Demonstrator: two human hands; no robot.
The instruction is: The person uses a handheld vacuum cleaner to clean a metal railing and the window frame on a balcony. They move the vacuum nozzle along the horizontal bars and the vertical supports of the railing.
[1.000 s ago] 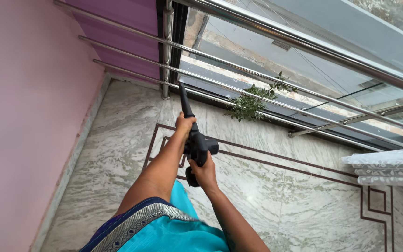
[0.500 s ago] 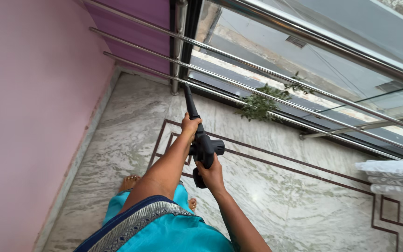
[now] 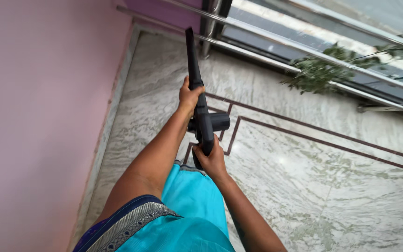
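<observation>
Blower (image 3: 204, 122) sits firmly in both your hands: left hand (image 3: 190, 95) wraps the long nozzle, right hand (image 3: 212, 160) closes around the handle. Nozzle points at the floor corner by the pink wall (image 3: 38, 116); marble floor (image 3: 304, 177) shows no visible debris, so remaining work is hard to judge.

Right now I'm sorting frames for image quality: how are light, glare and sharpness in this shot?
Head view: soft, even daylight, no hard shadows. A bright sheen patch on the marble floor right of the black blower. Both the left hand and right hand look sharp. The steel railing and leafy branch at top are slightly soft.
</observation>
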